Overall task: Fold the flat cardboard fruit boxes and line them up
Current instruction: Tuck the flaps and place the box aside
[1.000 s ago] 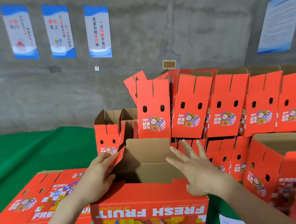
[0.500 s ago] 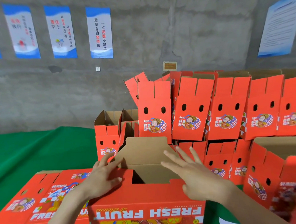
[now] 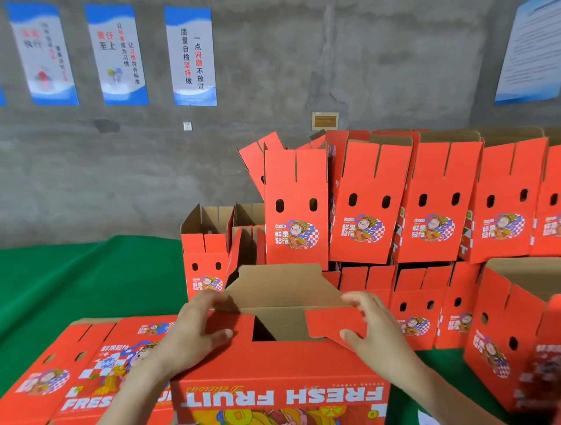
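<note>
**Clerk:** Markings first?

**Inspector:** The box [image 3: 277, 372] under the hands sits at 6 o'clock in the view. It reads "FRESH FRUIT" in white on red, upside down from this side, above a cartoon print. The flat boxes [image 3: 68, 376] at 8 o'clock show "FRES" before the forearm covers the rest. The folded boxes [image 3: 365, 206], lined up from 1 to 3 o'clock, each carry "GOOD" over Chinese characters and a cartoon figure, with two oval holes higher up.

**Clerk:** And the wall?

**Inspector:** Blue-and-white posters [image 3: 190, 56] run from 10 to 12 o'clock. One reads 一点问题不放过, and the one to its left reads 责任至上. The notice [image 3: 533, 45] at 2 o'clock is too blurred to read, and so is the small plaque [image 3: 325, 121].

**Clerk:** Hands?

**Inspector:** The left hand [image 3: 194, 334] is on the left flap [image 3: 244, 324] of the box. Its fingers hook over the flap's far edge and the thumb lies flat on the red face — clamped on the flap. The right hand [image 3: 377, 328] pinches the right flap [image 3: 333, 321], fingers curled over the far edge and thumb at the near corner. Both flaps are turned inward and lie nearly level, and the gap between them shows the brown inside. A brown flap [image 3: 281, 285] stands up on the box's 12 o'clock side.

**Clerk:** Position of the box?

**Inspector:** It stands upright on the green cloth [image 3: 62, 287], just beside the flat boxes on its 9 o'clock side — the folded boxes stand close behind it.
</note>
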The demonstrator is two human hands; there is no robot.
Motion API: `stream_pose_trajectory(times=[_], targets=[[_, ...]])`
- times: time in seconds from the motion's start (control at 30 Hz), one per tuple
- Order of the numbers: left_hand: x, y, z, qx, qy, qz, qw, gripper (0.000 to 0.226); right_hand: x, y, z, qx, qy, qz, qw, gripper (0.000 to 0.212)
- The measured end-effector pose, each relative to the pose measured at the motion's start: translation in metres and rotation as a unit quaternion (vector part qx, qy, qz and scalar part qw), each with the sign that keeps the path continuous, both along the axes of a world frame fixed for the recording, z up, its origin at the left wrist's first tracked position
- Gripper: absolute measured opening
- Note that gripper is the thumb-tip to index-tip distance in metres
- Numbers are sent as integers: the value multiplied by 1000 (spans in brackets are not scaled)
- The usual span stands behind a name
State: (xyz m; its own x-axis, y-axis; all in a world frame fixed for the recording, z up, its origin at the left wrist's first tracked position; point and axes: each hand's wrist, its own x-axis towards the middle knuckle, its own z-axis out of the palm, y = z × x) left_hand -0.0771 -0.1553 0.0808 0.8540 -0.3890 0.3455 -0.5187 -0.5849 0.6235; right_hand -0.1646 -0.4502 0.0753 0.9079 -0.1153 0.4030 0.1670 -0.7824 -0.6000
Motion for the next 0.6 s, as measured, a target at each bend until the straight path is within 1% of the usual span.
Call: stream_pose_trajectory(times=[0.07, 0.1, 0.13, 0.2, 0.27, 0.37, 0.4, 0.43, 0.5, 0.53, 0.6], targets=[[-2, 0, 0, -45, -10, 3, 999, 52, 1, -4, 1, 29, 45, -3, 999, 68], [-3, 0, 0, -48, -17, 8, 999, 54, 1, -4, 2, 49, 69, 7, 996, 71], [-3, 1, -1, -48, -29, 14, 998, 53, 1, -4, 2, 63, 89, 19, 994, 70], [-2, 1, -1, -41, -39, 28, 998, 47, 2, -4, -2, 72, 108, 36, 991, 60], [-3, 0, 1, -37, 5, 50, 998, 42, 3, -3, -3, 83, 105, 38, 990, 49], [-1, -4, 5, -34, 77, 52, 995, 18, 6, -2, -1, 70, 89, 37, 993, 34], [-1, -4, 6, -16, 91, 43, 995, 15, 7, -2, -1, 56, 88, 36, 994, 31], [-1, -5, 6, 14, 106, 34, 994, 21, 9, -2, 0, 40, 91, 33, 995, 30], [1, -8, 7, 63, 132, 39, 988, 41, 11, -3, 3, 5, 105, 22, 994, 31], [1, -9, 8, 78, 140, 47, 986, 53, 12, -4, 5, -13, 120, 17, 993, 34], [2, -11, 12, 107, 152, 56, 981, 83, 17, -2, 10, -43, 152, 11, 987, 44]])
